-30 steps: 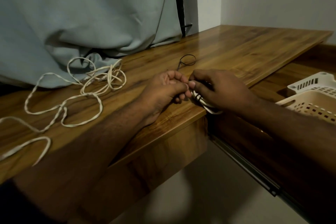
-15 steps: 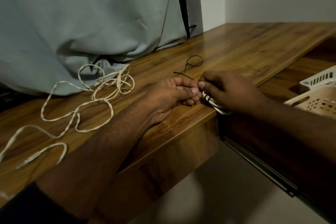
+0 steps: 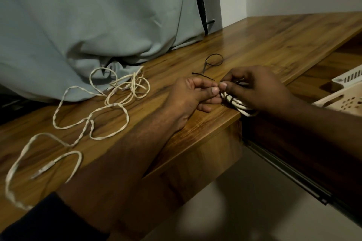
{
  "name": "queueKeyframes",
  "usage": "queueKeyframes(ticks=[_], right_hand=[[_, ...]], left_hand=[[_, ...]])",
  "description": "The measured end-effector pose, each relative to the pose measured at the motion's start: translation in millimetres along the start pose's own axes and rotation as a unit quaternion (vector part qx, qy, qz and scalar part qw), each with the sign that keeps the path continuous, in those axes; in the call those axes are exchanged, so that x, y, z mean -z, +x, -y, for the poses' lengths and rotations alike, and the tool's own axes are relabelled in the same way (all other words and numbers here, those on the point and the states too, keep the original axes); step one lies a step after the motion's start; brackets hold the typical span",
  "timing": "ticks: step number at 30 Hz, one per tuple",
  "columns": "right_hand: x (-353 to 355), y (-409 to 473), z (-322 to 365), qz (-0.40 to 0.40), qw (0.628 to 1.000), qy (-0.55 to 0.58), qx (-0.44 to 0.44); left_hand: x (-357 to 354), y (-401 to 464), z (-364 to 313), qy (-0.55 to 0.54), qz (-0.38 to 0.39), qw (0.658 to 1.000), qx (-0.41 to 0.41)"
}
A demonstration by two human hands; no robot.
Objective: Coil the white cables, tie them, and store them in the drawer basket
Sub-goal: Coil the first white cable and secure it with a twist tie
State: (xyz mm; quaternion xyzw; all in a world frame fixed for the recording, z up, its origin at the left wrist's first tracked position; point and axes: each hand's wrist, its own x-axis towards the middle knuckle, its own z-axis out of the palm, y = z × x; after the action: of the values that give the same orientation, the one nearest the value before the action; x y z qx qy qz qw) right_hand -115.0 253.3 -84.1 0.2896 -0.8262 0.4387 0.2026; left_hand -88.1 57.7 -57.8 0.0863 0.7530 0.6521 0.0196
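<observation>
A small coiled white cable (image 3: 240,104) lies at the front edge of the wooden desk (image 3: 274,49), with a thin black tie (image 3: 228,100) wrapped round it. My right hand (image 3: 258,89) holds the coil, and its thumb and forefinger pinch the tie. My left hand (image 3: 193,95) pinches the tie's other end, whose black tail (image 3: 201,75) sticks out behind the fingers. A long uncoiled white cable (image 3: 109,103) sprawls in loops over the left of the desk. The cream drawer basket (image 3: 338,98) sits in the open drawer at the right.
A second black tie loop (image 3: 214,60) lies on the desk behind my hands. A grey curtain (image 3: 98,25) hangs down onto the desk's back left. The open drawer's metal rail (image 3: 290,174) runs below my right arm. A white basket (image 3: 348,77) sits behind the cream one.
The view has shifted a little to the left. Both hands stay together at the coil, working the black tie; its loose tail now shows behind my left fingers.
</observation>
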Motion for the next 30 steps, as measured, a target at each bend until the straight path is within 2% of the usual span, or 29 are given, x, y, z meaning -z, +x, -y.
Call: queueKeyframes(ticks=[3,6,13,16,20,27,30], right_hand=[[-1,3,-4,-0.013,0.999,0.033,-0.019],[-3,4,-8,-0.015,0.999,0.038,-0.015],[-1,8,-10,-0.023,1.000,0.005,0.018],[-2,6,-7,-0.043,0.997,-0.044,0.049],[-1,0,3,-0.065,0.996,-0.047,0.027],[-3,-1,4,-0.060,0.998,-0.008,0.028],[-4,0,3,-0.049,0.997,-0.018,0.062]], left_hand=[[-6,-2,3,0.005,-0.036,0.999,-0.038],[-11,-3,4,-0.043,-0.060,0.997,-0.035],[-16,-6,3,-0.034,-0.084,0.994,-0.057],[-17,-9,5,0.053,-0.103,0.987,-0.111],[-22,-12,4,0.238,-0.138,0.939,-0.206],[-21,-9,4,0.294,-0.140,0.918,-0.227],[-22,-9,4,0.315,-0.135,0.908,-0.241]])
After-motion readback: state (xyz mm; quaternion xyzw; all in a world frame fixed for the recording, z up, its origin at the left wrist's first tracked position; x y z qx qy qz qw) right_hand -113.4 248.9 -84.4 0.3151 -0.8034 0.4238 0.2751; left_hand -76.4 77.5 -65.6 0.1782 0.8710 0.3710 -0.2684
